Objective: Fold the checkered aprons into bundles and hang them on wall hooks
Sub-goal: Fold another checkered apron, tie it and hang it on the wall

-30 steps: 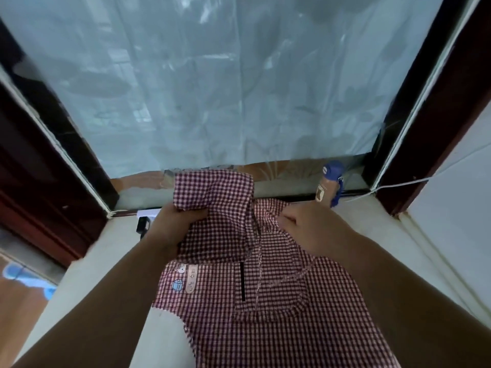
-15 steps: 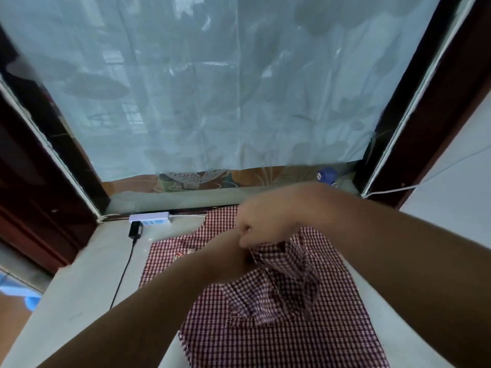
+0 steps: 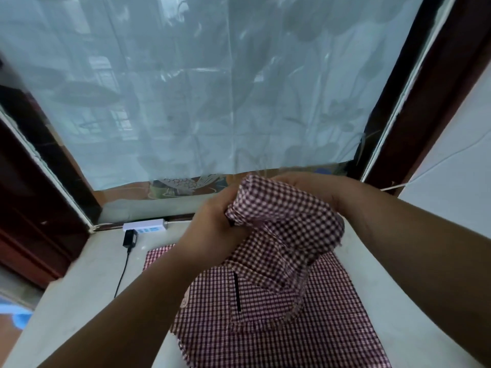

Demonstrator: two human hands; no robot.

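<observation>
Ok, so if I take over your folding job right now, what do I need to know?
Left hand: grips the near side of the bunched-up top of the checkered apron.
Right hand: holds the far side of that bunch, fingers partly hidden.
Apron: top lifted off the pale ledge, lower part flat on it, pocket up.
Done: top gathered into a loose roll.
Left: roll the rest into a bundle, then hang it. No hook shows in this view.
</observation>
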